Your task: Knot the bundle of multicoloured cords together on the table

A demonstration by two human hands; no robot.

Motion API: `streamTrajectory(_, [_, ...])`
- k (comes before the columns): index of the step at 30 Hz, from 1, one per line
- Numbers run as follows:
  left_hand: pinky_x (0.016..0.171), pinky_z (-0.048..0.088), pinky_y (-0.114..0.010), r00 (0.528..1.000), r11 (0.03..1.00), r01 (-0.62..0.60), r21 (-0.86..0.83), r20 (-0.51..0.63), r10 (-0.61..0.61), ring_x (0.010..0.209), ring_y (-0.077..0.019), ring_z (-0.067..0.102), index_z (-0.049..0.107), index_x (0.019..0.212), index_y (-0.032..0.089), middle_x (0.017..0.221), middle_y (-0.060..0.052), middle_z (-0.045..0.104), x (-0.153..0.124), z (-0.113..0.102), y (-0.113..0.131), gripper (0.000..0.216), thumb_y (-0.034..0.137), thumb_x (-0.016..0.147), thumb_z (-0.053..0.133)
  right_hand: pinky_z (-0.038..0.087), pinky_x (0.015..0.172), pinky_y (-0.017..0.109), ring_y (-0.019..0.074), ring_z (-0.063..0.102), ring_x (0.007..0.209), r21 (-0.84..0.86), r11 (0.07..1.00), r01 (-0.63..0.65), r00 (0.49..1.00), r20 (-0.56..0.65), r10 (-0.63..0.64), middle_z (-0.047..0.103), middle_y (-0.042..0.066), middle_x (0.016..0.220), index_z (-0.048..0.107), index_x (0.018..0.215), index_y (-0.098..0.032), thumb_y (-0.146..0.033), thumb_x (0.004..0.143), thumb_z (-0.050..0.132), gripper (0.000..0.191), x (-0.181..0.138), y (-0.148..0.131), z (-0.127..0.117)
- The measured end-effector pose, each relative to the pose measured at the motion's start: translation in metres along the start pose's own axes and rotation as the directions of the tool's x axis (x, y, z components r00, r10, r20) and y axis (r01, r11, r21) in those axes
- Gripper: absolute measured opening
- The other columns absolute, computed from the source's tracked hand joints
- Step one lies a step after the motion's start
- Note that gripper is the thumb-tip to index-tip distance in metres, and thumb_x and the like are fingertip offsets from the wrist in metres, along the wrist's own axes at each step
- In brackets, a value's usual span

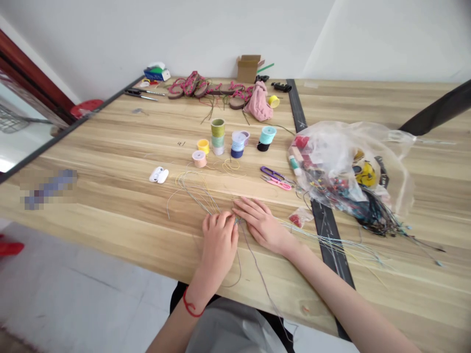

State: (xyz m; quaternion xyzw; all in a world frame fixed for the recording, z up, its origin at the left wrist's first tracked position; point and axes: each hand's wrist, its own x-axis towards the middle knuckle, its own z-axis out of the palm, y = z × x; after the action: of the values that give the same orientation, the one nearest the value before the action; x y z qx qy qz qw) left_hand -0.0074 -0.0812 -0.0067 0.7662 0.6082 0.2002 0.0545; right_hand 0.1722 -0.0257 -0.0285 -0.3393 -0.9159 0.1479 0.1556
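Only legible marking: dark "41" [181,143], apparently handwritten, on the wooden tabletop [121,147], near the loose threads [191,189] and left of the thread spools [218,137]. Items in the plastic bag [349,166]: nothing readable.

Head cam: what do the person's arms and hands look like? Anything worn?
Both forearms are bare, with no sleeves or gloves on the left hand or right hand. A thin red cord circles the left wrist; a grey garment shows below.
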Motion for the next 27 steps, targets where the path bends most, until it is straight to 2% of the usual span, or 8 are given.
streamTrajectory(8, [0.106, 0.038, -0.058, 0.996, 0.980, -0.080, 0.184, 0.040, 0.074, 0.111, -0.0279, 0.059, 0.062, 0.126, 0.014, 0.127, -0.012, 0.065, -0.014, 0.006, 0.006, 0.033, 0.020, 0.100, 0.041, 0.029, 0.117, 0.055, 0.0293, 0.025, 0.148, -0.082, 0.996, -0.038, 0.999, 0.002, 0.038, 0.037, 0.009, 0.158, 0.050, 0.144, -0.022, -0.016, 0.094, 0.041, 0.052, 0.001, -0.005, -0.004])
streamTrajectory(12, [0.105, 0.040, -0.056, 0.995, 0.969, -0.097, 0.226, 0.052, 0.087, 0.112, -0.0288, 0.058, 0.061, 0.129, 0.014, 0.130, -0.012, 0.064, -0.016, 0.008, 0.005, 0.036, 0.024, 0.101, 0.039, 0.030, 0.116, 0.056, 0.0293, 0.026, 0.148, -0.091, 0.995, -0.046, 0.999, -0.005, 0.046, 0.036, 0.008, 0.159, 0.049, 0.145, -0.024, -0.018, 0.095, 0.041, 0.051, 0.001, -0.005, -0.003])
streamTrajectory(22, [0.104, 0.041, -0.052, 0.991, 0.966, -0.130, 0.222, 0.059, 0.120, 0.114, -0.0307, 0.054, 0.059, 0.129, 0.010, 0.131, -0.014, 0.061, -0.019, 0.007, 0.003, 0.037, 0.030, 0.100, 0.048, 0.030, 0.116, 0.055, 0.0311, 0.026, 0.147, -0.079, 0.996, -0.047, 0.999, -0.013, 0.047, 0.034, 0.011, 0.159, 0.052, 0.142, -0.020, -0.016, 0.094, 0.042, 0.050, 0.002, -0.007, -0.003])
streamTrajectory(27, [0.108, 0.034, -0.058, 0.994, 0.985, -0.099, 0.143, 0.065, 0.091, 0.113, -0.0297, 0.052, 0.060, 0.123, 0.017, 0.121, -0.011, 0.063, -0.011, -0.007, -0.009, 0.031, 0.032, 0.099, 0.051, 0.031, 0.115, 0.056, 0.0309, 0.027, 0.146, -0.080, 0.996, -0.049, 0.999, -0.016, 0.048, 0.033, 0.011, 0.159, 0.051, 0.143, -0.022, -0.017, 0.094, 0.042, 0.050, 0.002, -0.005, -0.001])
